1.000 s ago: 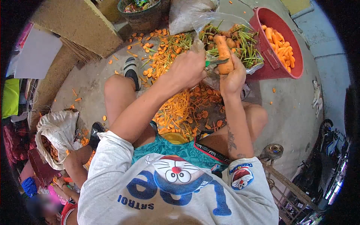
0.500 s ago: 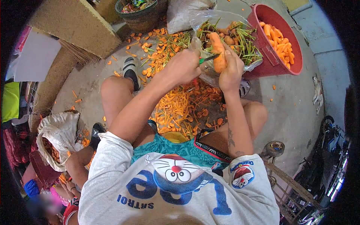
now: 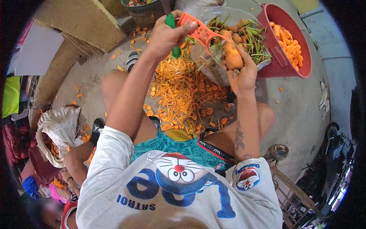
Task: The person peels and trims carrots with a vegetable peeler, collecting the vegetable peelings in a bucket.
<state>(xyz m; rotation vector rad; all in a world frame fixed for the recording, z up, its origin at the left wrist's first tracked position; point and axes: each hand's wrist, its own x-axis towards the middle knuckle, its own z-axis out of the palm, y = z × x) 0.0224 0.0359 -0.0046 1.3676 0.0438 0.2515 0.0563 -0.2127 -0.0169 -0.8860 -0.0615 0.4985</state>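
My left hand (image 3: pixel 166 36) is closed around an orange-red peeler (image 3: pixel 198 32) with holes in its handle. A green handle (image 3: pixel 176 52) shows at both sides of the same hand; no blade is visible on it. My right hand (image 3: pixel 244 74) holds a thick carrot (image 3: pixel 233 57), its stem end toward the palm. The peeler's forked end is beside the carrot. Behind the carrot, a clear plastic bag (image 3: pixel 204 63) holds unpeeled carrots with green stems (image 3: pixel 253 42). Carrot peelings and slices (image 3: pixel 175 91) lie on the floor between my legs.
A red tub (image 3: pixel 267 57) of peeled carrots stands at the upper right. A dark bucket (image 3: pixel 143 13) is at the top. At lower left are a white sack (image 3: pixel 61 126) and another person (image 3: pixel 74 164). A rusty metal frame (image 3: pixel 293 191) stands at lower right.
My left hand has moved up and left, away from the carrot. The knife blade at the carrot is gone from view, and the peeler is now in that hand. The carrot has tilted and dropped slightly.
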